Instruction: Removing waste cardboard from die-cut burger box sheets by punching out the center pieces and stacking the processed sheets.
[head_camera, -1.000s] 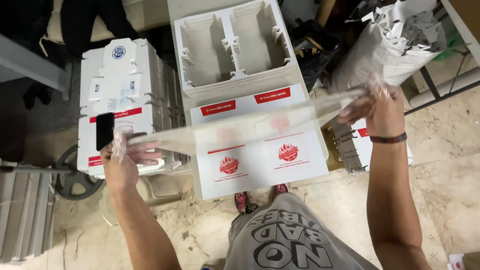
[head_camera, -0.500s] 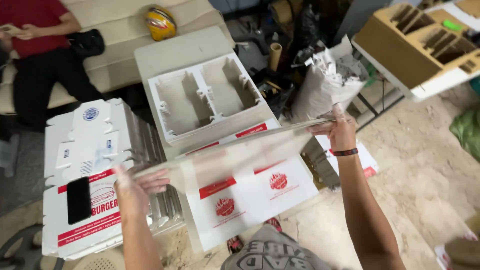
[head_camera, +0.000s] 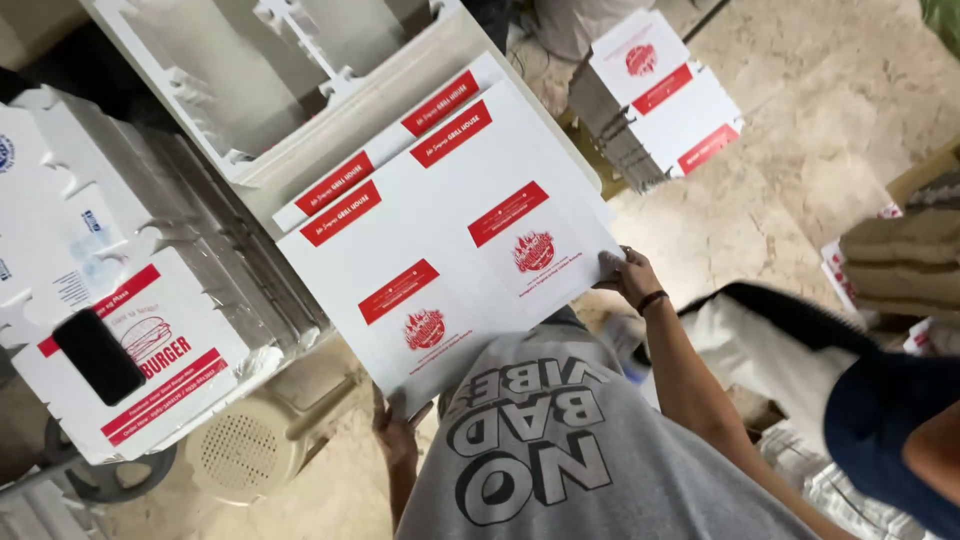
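The floor (head_camera: 830, 110) was pale, mottled stone, crowded on most sides. A stack of flat white cardboard sheets with red labels (head_camera: 655, 95) stood on it toward the far right, and a beige plastic stool (head_camera: 255, 450) sat low at the near left. At the left edge a tall pile of folded white boxes (head_camera: 150, 290) carried a black phone (head_camera: 97, 356) on its near part. Behind it, a white moulded tray with open compartments (head_camera: 240, 70) lay across the far side.

The flat white sheet (head_camera: 450, 240) being handled lay tilted over another like it, its far edge just beside the tray's rim. The right hand (head_camera: 628, 277) pinched the sheet's near right corner, fingers closed on the edge. The left hand (head_camera: 395, 432) gripped the near left corner from underneath, mostly hidden by the sheet.

Open floor showed only to the far right, beyond the stack. At the right edge another person's dark sleeve (head_camera: 890, 420) pressed close.
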